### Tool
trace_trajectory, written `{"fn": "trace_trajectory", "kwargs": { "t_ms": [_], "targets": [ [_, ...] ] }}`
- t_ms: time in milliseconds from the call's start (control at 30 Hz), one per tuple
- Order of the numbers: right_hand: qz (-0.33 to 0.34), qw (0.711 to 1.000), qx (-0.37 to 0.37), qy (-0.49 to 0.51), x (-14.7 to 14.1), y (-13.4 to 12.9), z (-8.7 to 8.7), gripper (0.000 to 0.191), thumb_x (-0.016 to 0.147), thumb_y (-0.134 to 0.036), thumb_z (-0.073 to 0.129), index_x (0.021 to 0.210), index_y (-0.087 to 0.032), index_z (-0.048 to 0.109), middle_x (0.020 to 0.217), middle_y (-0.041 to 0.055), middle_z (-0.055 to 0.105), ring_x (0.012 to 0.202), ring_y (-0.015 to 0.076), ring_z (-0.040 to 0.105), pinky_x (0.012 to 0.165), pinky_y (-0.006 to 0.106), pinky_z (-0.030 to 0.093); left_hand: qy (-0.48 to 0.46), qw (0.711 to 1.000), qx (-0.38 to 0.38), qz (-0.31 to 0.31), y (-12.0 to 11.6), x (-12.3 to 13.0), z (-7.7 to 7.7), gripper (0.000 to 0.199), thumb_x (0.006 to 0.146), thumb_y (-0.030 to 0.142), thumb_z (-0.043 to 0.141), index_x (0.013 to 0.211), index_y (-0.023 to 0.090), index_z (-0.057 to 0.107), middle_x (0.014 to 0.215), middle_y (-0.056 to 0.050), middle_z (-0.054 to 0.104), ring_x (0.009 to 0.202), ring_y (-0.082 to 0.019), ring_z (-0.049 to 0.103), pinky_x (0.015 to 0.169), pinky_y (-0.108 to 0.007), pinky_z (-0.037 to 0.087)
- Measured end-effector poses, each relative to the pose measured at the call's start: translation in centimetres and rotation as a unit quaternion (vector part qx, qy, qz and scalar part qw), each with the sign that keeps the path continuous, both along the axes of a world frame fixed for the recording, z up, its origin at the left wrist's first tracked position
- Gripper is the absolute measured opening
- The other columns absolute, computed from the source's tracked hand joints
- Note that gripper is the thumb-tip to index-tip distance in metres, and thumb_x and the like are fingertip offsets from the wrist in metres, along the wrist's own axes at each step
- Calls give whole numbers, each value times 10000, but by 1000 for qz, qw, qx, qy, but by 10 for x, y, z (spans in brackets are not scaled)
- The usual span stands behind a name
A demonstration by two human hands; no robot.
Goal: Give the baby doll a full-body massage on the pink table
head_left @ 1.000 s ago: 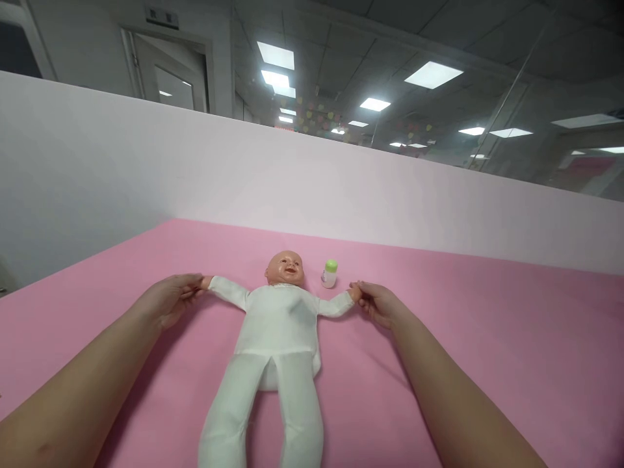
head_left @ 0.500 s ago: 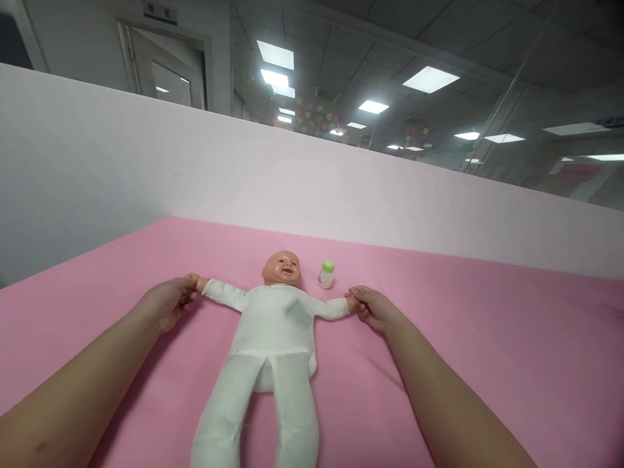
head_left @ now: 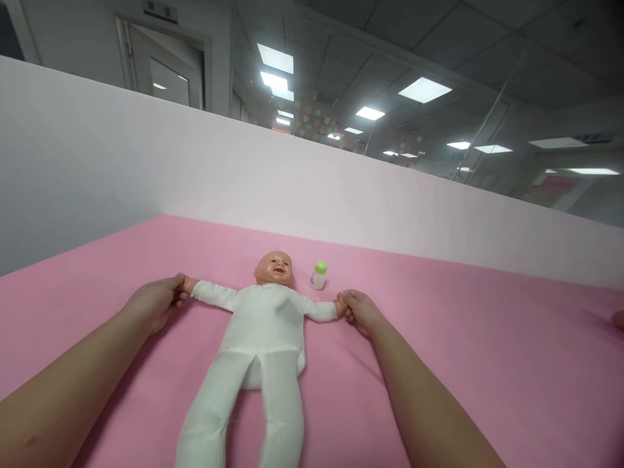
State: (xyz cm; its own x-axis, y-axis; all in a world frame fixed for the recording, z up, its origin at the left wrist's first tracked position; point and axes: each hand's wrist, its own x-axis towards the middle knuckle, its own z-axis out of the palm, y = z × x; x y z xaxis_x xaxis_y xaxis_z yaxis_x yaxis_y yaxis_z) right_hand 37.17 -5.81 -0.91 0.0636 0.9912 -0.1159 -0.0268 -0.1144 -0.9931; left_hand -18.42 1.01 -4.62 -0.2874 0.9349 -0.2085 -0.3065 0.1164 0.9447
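Doll (head_left: 264, 320): one; glossy moulded head, soft white cloth body, face-up on smooth pink surface (head_left: 463, 338), 7 o'clock from view centre.
Left hand (head_left: 155, 304): 9 o'clock from doll's torso; fingers pinching its small hand.
Right hand (head_left: 361, 312): 3 o'clock; fingers pinching the other.
Bottle (head_left: 318, 277): one; translucent, rounded green cap; 2 o'clock, near doll's head.

Doll (head_left: 266, 318) lay on its back on the table (head_left: 439, 338), head (head_left: 273, 266) far, legs (head_left: 203, 416) near, arms (head_left: 214, 295) out left and right. Left hand (head_left: 155, 304) was at the left arm's end, right hand (head_left: 361, 312) at the right's. Bottle (head_left: 318, 278) stood just right of the head. Partition (head_left: 292, 188) ran behind the table; door (head_left: 168, 83) was beyond it, far left.
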Motion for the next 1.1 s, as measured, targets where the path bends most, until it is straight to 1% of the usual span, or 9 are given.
{"fn": "trace_trajectory", "kwargs": {
  "t_ms": [167, 267, 367, 433, 533, 633, 767, 867, 1100],
  "targets": [
    [0, 1000, 10, -9, -1, 0, 1, 228, 944, -365, 732, 883, -149, 695, 667, 57, 667, 513, 114, 519, 448, 210, 419, -13, 1000, 15, -20, -1, 2, -3, 167, 891, 201, 710, 1012, 91, 744, 824, -97, 662, 603, -144, 602, 511, -237, 575],
    [1, 1000, 8, 22, 1, -3, 3, 129, 941, -269, 726, 993, -152, 711, 759, 63, 692, 577, 118, 579, 523, 219, 504, -32, 998, 46, -34, -4, 3, -2, 199, 876, 116, 695, 1072, 106, 730, 866, -94, 677, 642, -147, 640, 577, -245, 608],
    [7, 999, 4, 50, 3, -12, 6, 226, 893, -193, 772, 1109, -166, 713, 932, 86, 725, 710, 143, 664, 692, 270, 604, -35, 996, 72, -39, -8, 6, 1, 325, 852, 80, 730, 1172, 127, 703, 906, -85, 687, 671, -149, 665, 619, -257, 623],
    [18, 998, 5, 58, 4, -19, 6, 289, 868, -199, 809, 1139, -173, 711, 981, 89, 724, 748, 154, 681, 753, 297, 619, -31, 995, 83, -44, -12, 9, 5, 396, 834, 90, 769, 1219, 135, 686, 931, -85, 694, 699, -155, 679, 643, -265, 628],
    [38, 998, 13, 48, 4, -28, 6, 352, 824, -264, 870, 1120, -175, 702, 893, 72, 717, 698, 161, 665, 708, 313, 602, -21, 994, 94, -47, -18, 14, 11, 416, 796, 109, 820, 1191, 132, 691, 950, -86, 700, 739, -162, 692, 676, -264, 627],
    [46, 998, 24, 36, 3, -32, 8, 402, 744, -323, 924, 1035, -181, 686, 779, 40, 693, 620, 156, 623, 620, 309, 554, -4, 995, 90, -37, -22, 18, 16, 360, 787, 167, 843, 1119, 134, 708, 930, -88, 701, 710, -162, 682, 642, -257, 610],
    [19, 999, 36, 3, -3, -30, 11, 400, 691, -378, 933, 906, -189, 654, 681, -8, 637, 527, 113, 510, 479, 244, 398, 8, 996, 80, -25, -24, 21, 19, 259, 811, 245, 834, 1024, 146, 726, 887, -90, 701, 652, -156, 658, 589, -249, 583],
    [-9, 999, 38, -4, -8, -28, 10, 380, 717, -417, 909, 874, -196, 642, 619, -45, 572, 475, 81, 405, 441, 219, 292, 11, 997, 74, -10, -23, 22, 19, 217, 830, 264, 821, 998, 157, 735, 872, -91, 704, 642, -157, 653, 591, -251, 584],
    [-62, 998, 21, 10, -7, -17, 3, 298, 840, -455, 800, 895, -194, 666, 564, -56, 500, 444, 81, 355, 416, 206, 271, 0, 999, 52, -4, -16, 18, 14, 183, 854, 142, 754, 1036, 133, 742, 1013, -146, 736, 769, -194, 729, 722, -298, 644]
  ]
}}
